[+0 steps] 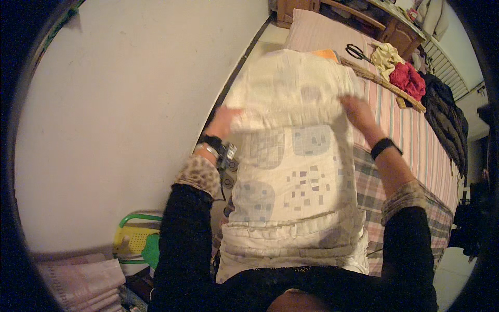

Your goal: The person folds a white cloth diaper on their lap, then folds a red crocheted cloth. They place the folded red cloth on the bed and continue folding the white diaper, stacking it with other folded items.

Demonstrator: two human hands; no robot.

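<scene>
Apparently mid-fold, I have my left grip (224,121) and right grip (358,112) at opposite sides of a cream, block-printed quilt (314,184), its upper layer bridging the gap between them and more print spread below. Motion blur means I cannot tell how far either grip is closed, or whether it pinches cloth. Beyond the right grip, black-handled scissors (356,51) lie near a striped bed sheet (397,135). Next, I judge, calls for levelling that layer's edge.
</scene>
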